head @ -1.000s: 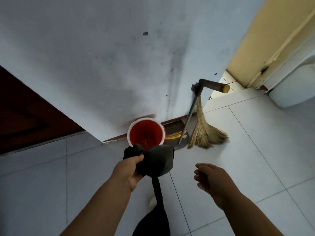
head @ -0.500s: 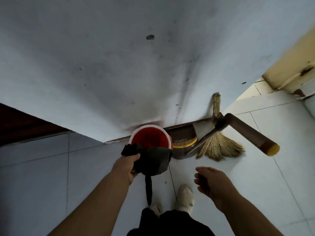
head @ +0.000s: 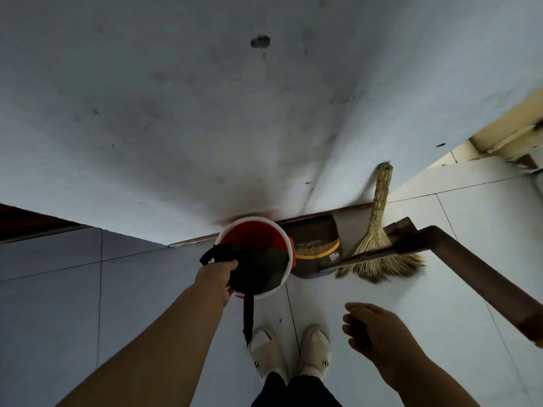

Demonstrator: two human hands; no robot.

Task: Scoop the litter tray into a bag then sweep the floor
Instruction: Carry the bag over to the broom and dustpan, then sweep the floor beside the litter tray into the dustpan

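One black bag (head: 258, 268), bunched over the near half of one red bucket's (head: 253, 234) mouth, long strap trailing straight back from bucket toward two pale shoes (head: 266, 351). Gripped at its left edge by left hand (head: 217, 277). Right hand (head: 373, 330) near-right of bucket, loosely curled, holding nothing. Right of bucket: one dustpan (head: 317, 245), one straw broom (head: 379, 251).

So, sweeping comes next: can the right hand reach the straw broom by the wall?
Probably yes. The right hand is free, and the straw broom leans against the wall uncovered; only the dustpan handle crosses its bristles, leaving the stem clear.
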